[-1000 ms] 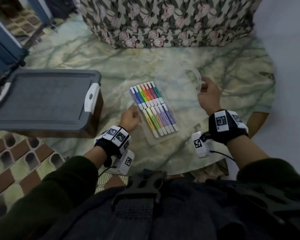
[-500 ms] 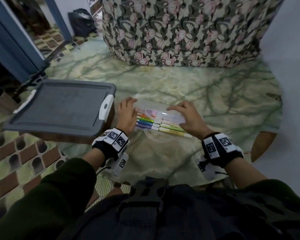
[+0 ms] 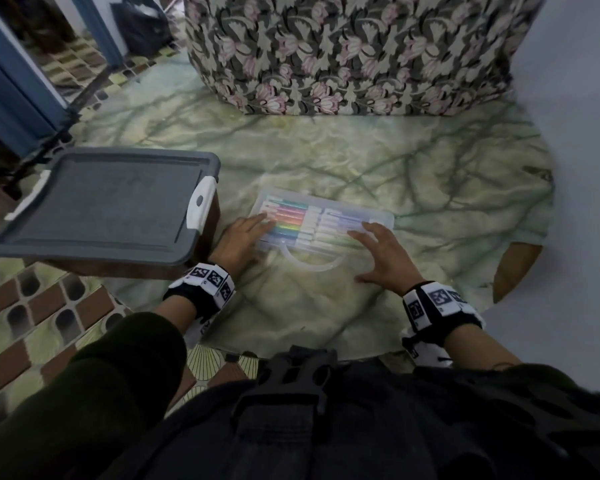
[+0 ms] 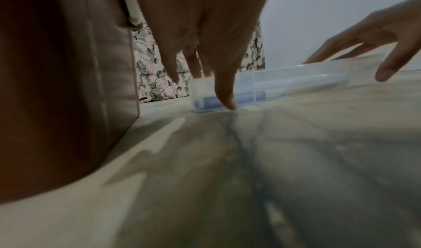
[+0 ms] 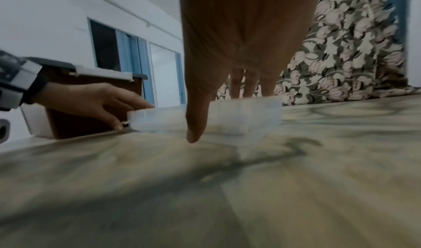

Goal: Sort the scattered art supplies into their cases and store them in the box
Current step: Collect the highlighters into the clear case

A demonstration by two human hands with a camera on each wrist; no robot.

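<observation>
Pressing straight, spread fingers [image 3: 262,220] of my left hand [image 3: 238,237] and right hand [image 3: 383,254] on marker case [image 3: 326,220] lid. Case lying at 12 o'clock, long axis 9-to-3. Box [image 3: 101,206] sitting at 9 o'clock, left hand nearer.

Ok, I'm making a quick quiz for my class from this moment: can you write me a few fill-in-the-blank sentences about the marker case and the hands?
1. The clear marker case lies flat on the ____.
2. Its lid is ____.
3. The left hand and the right hand both rest their fingers on the ____.
4. The grey-lidded storage box stands to the ____ of the case.

Missing words: table; closed; case; left
</observation>
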